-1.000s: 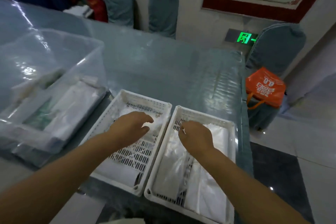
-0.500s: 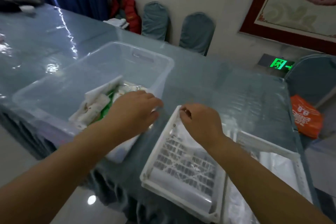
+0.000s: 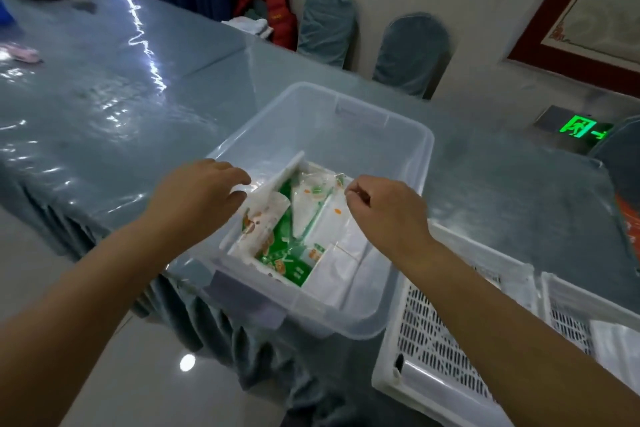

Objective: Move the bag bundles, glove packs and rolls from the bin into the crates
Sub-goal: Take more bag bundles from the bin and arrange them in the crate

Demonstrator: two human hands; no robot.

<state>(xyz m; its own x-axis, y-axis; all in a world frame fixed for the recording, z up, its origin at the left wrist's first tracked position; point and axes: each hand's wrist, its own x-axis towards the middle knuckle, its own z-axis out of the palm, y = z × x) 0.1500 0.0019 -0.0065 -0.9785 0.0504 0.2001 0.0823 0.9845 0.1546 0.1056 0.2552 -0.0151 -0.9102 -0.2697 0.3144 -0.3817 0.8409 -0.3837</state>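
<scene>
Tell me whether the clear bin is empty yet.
Not empty. The clear bin still holds green-and-white packs and clear plastic packets across its bottom.

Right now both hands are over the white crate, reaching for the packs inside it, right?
Not quite. The head view shows the left hand and right hand over the clear bin, not the white crate, which sits beside it. The packs they reach for lie in that bin.

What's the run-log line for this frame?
phase: reaching into bin | left hand: open, at upright white pack | right hand: pinching clear bag | crates: beside bin
</scene>
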